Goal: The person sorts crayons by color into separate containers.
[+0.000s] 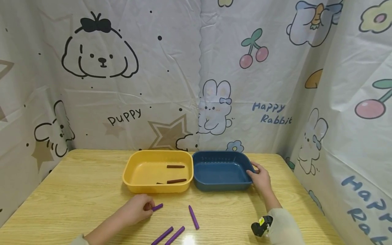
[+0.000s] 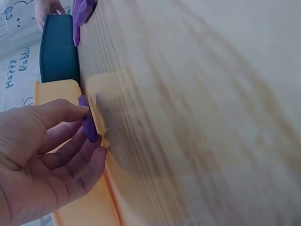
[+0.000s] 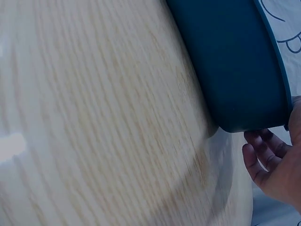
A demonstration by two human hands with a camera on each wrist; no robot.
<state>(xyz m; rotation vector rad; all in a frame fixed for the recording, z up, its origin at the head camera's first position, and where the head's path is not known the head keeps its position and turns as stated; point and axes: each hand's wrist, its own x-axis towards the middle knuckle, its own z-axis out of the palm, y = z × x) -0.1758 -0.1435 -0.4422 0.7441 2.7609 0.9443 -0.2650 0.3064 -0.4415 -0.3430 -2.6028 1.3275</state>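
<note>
My left hand (image 1: 137,208) is in front of the yellow bin, pinching a purple crayon (image 1: 158,207) between thumb and fingers just above the wooden table. In the left wrist view the thumb lies on that crayon (image 2: 88,120) and the other fingers curl beneath it. My right hand (image 1: 260,176) grips the right end of the blue bin (image 1: 220,187), thumb over the rim and fingers against the outer wall. Brown crayons (image 1: 176,181) lie in the yellow bin (image 1: 153,189). More purple crayons lie on the table, one (image 1: 194,217) at the middle and two (image 1: 175,235) near the front.
The two bins stand side by side, touching, toward the back of the wooden table (image 1: 76,190). A printed curtain (image 1: 171,85) hangs behind and along the sides. A small black device (image 1: 261,226) sits by the right sleeve.
</note>
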